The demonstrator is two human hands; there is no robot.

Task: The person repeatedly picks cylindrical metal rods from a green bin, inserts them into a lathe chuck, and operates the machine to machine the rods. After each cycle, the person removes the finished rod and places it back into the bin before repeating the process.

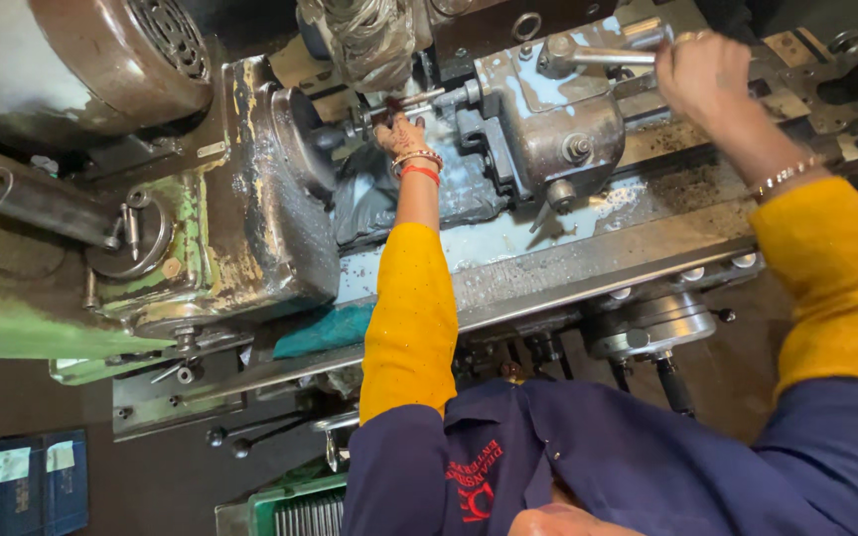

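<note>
I look down at an old, oily lathe. My left hand, with bangles at the wrist, reaches in at the chuck and holds a small metal workpiece near the spindle. My right hand grips a steel lever handle on top of the grey turret block. Both arms wear yellow sleeves under a dark blue apron.
A motor housing sits at the upper left. Milky coolant pools on the bed. Blue boxes stand on the floor at the lower left, and a green crate of metal parts is below the machine.
</note>
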